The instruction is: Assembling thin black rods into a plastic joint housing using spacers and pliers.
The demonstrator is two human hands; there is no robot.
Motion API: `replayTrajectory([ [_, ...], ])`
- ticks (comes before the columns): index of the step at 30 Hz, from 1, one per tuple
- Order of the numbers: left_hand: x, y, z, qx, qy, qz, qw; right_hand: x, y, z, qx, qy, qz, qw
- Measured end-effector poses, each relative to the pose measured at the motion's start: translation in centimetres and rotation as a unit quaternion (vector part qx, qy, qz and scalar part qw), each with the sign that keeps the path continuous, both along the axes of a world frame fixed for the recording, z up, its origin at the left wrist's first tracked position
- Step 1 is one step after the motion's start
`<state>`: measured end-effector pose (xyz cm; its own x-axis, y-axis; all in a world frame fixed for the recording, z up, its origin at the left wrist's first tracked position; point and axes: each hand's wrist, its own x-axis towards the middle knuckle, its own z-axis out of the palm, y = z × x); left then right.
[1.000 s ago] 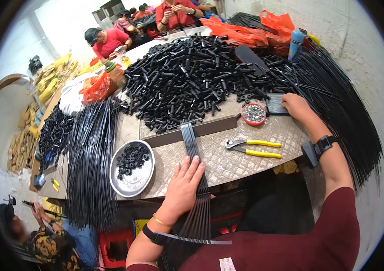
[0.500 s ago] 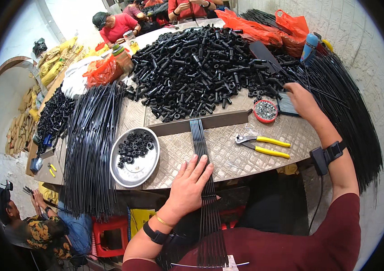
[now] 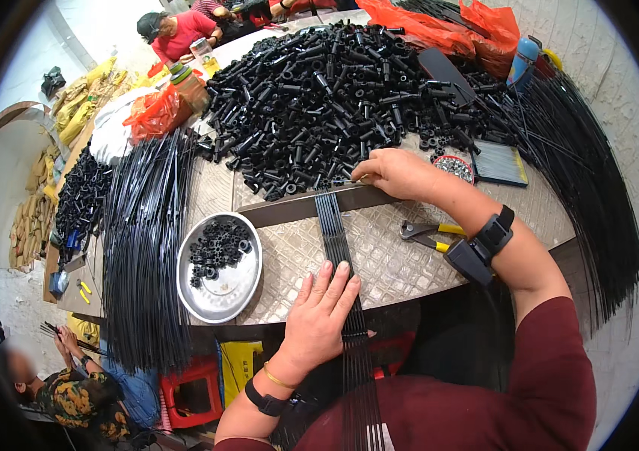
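A worker's left hand [image 3: 321,314] lies flat, fingers spread and pressing down, on a row of thin black rods [image 3: 332,233] laid side by side across the near edge of a patterned table [image 3: 394,255], the hand gripping nothing but pinning the rods in place. The right hand [image 3: 397,173], fingers curled and closed around a small black piece that is too small to make out, now sits at the far ends of the rods, where they butt against a dark flat bar [image 3: 312,207] lying across the table. A second earlier that hand was well off to the right, by the small red dish [image 3: 452,167] of tiny parts; it has since swung in to the rod tips, while the left hand has held its place on the rods, which suggests the work has passed from fetching a part to fitting it at the rod ends. Just right of the rods lie yellow-handled pliers [image 3: 428,233], and to their left a round steel bowl [image 3: 218,297] holds a few black rings. Beyond the bar a large heap of black plastic tubes [image 3: 334,98] covers the tabletop, flanked by long bundles of black rods [image 3: 146,248] hanging over the left edge. Other people work at the far end and down on the floor at lower left.
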<state>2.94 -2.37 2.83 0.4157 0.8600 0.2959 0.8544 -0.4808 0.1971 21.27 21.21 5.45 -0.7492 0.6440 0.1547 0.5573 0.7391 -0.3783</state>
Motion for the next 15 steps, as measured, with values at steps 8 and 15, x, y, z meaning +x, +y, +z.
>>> replayTrajectory([
  [8,-0.1,0.3,-0.3,0.0,-0.005,-0.001,1.0,0.0,0.7,-0.4,-0.009,-0.006,0.019,1.0],
  [15,0.0,0.2,-0.2,0.01,0.0,0.0,1.0,-0.1,0.2,0.5,-0.008,-0.029,0.018,0.999],
])
